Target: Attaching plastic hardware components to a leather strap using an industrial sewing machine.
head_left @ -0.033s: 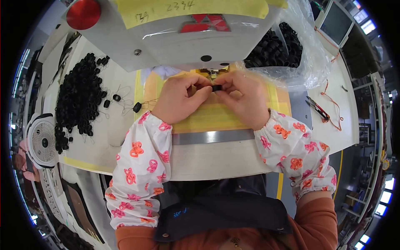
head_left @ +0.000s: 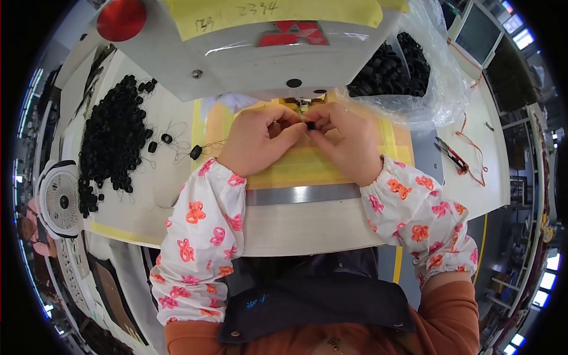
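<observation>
Both hands are meeting right in the middle here! The left hand (head_left: 254, 139) is pinching one side of a small black loop (head_left: 310, 125), and the right hand (head_left: 349, 142) is gripping the other, fingers curling in close. The loop is sitting between those fingertips, just on the near side of the metal clamp (head_left: 304, 107) under the machine (head_left: 284, 65). Whether it is touching the yellow pad (head_left: 302, 168) below, I'm not able to tell, as the fingers are hiding much of it.

So the step in hand is looking like shaping or lining up the loop before the clamp. The next move is probably calling for a steady pinch, the ends staying even, and a short, square slide toward the clamp, with fingertips keeping clear of it.

Out left, a dark pile (head_left: 112, 139) is spreading over the counter (head_left: 307, 228), loose threads trailing nearby; over right, a clear bag (head_left: 447, 94) is holding more black pieces.
</observation>
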### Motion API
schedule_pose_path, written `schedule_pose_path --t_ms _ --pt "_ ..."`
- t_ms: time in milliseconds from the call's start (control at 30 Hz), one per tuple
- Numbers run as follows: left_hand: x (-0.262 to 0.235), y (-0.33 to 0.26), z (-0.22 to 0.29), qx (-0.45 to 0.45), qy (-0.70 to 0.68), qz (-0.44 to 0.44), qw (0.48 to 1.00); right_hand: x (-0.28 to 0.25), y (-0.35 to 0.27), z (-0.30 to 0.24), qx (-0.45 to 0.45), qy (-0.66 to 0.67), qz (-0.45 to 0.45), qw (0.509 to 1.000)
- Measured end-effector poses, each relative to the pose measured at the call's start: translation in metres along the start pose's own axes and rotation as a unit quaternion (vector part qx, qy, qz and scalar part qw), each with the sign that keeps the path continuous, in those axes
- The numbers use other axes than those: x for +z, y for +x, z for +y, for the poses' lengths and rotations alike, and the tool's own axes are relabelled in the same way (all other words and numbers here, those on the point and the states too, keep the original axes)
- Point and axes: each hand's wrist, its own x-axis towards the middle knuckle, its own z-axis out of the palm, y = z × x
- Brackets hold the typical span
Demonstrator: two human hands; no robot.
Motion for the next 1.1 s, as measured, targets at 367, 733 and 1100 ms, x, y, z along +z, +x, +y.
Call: schedule_pose_path --t_ms 367,733,1100 --pt "0.024 -0.004 -0.004 0.062 0.196 0.071 0.976 0.000 -0.008 -0.014 -0.164 -0.184 -0.090 0.965" --pt "0.012 -0.003 0.001 0.045 0.080 0.031 0.995 0.009 0.001 -0.018 -0.129 -0.166 -0.057 0.976" --pt "0.013 -0.006 0.004 0.062 0.132 0.021 0.989 0.004 -0.002 -0.005 -0.106 -0.132 -0.054 0.984"
